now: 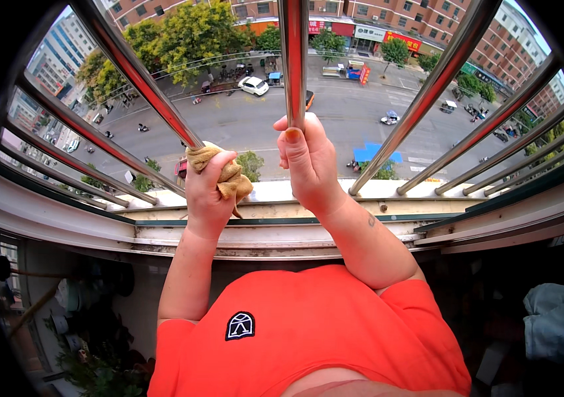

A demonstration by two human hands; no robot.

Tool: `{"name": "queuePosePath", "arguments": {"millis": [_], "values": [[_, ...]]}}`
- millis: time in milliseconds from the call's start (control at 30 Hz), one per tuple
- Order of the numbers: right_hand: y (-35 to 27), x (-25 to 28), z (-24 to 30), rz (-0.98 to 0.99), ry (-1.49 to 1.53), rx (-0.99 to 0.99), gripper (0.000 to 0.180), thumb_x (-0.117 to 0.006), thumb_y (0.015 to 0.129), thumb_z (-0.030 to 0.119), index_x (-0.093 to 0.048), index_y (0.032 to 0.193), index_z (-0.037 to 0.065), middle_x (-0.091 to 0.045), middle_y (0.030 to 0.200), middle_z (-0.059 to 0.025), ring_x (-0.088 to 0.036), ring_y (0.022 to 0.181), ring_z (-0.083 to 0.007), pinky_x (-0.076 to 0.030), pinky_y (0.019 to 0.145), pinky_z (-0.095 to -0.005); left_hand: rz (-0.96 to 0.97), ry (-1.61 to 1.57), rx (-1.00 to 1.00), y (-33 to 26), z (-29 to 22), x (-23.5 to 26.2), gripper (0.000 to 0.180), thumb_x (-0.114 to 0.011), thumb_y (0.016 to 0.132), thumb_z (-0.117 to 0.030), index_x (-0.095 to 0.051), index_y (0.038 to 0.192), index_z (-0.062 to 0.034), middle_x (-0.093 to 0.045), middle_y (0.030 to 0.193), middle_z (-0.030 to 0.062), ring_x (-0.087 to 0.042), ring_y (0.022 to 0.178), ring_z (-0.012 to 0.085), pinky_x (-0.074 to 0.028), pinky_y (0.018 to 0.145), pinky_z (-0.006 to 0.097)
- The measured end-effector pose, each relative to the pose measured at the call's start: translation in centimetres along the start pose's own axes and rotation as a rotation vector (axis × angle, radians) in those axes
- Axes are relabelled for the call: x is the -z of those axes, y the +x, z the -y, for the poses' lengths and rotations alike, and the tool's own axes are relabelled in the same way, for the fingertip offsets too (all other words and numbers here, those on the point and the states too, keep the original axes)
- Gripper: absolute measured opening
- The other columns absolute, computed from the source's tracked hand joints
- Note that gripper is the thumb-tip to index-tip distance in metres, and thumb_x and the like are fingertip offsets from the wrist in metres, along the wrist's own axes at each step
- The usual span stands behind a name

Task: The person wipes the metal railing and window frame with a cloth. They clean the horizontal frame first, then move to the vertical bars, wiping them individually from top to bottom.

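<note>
Left hand [208, 192] grips a tan cloth [225, 173], hiding one bar [137, 78]. Right hand [308, 162] grips another bar [293, 59]; both bars' tops are cut off.

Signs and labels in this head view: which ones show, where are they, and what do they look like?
Red shopfront signs: long strips on the buildings across the street, top right.
White shopfront sign: rectangular, left of those.
Dark shield-shaped badge: light outline, on the orange shirt, bottom centre.
</note>
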State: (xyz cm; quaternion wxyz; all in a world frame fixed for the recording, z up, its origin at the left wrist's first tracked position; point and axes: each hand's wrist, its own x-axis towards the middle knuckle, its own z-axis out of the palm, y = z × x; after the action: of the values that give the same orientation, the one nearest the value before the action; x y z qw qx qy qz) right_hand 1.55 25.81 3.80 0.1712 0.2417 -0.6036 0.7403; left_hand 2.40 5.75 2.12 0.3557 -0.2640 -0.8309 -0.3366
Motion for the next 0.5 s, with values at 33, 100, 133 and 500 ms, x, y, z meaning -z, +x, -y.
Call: {"name": "queuePosePath", "arguments": {"millis": [33, 100, 133, 500], "values": [[0.0, -0.1, 0.1, 0.002, 0.0, 0.0, 0.028, -0.049, 0.109, 0.03, -0.056, 0.113, 0.003, -0.05, 0.09, -0.0018, -0.045, 0.074, -0.0088, -0.042, 0.068, -0.0252, 0.02, -0.035, 0.044, 0.3, -0.2, 0.5, 0.04, -0.071, 0.07, 0.005, -0.068, 0.109, -0.0071, -0.06, 0.105, 0.0126, -0.06, 0.095, 0.0328, -0.05, 0.084, 0.04], [0.0, 0.0, 0.1, -0.006, -0.017, -0.006, 0.028, -0.048, 0.109, 0.03, -0.056, 0.113, 0.003, -0.05, 0.09, -0.0015, -0.045, 0.074, -0.0086, -0.042, 0.068, -0.0252, -0.046, -0.087, 0.019, 1.8, -1.2, 1.4, 0.04, -0.069, 0.072, 0.006, -0.068, 0.109, -0.0073, -0.06, 0.105, 0.012, -0.06, 0.098, 0.0318, -0.05, 0.086, 0.039], [0.0, -0.1, 0.0, -0.006, -0.014, -0.006, 0.028, -0.048, 0.109, 0.03, -0.056, 0.113, 0.003, -0.05, 0.09, -0.0014, -0.045, 0.074, -0.0084, -0.042, 0.068, -0.0253, -0.081, -0.108, 0.007, 2.7, -1.9, 2.0, 0.04, -0.069, 0.072, 0.007, -0.069, 0.11, -0.0074, -0.06, 0.105, 0.0118, -0.06, 0.099, 0.0313, -0.05, 0.087, 0.039], [0.0, -0.1, -0.2, 0.02, -0.017, 0.019, 0.029, -0.047, 0.109, 0.031, -0.055, 0.114, 0.004, -0.048, 0.081, -0.0002, -0.044, 0.069, -0.0082, -0.04, 0.064, -0.0257, -1.025, 0.637, -0.429, 16.2, -5.4, 17.3, 0.036, -0.075, 0.092, -0.023, -0.064, 0.12, -0.0016, -0.071, 0.112, 0.0142, -0.074, 0.086, 0.026, -0.063, 0.08, 0.036]]}}
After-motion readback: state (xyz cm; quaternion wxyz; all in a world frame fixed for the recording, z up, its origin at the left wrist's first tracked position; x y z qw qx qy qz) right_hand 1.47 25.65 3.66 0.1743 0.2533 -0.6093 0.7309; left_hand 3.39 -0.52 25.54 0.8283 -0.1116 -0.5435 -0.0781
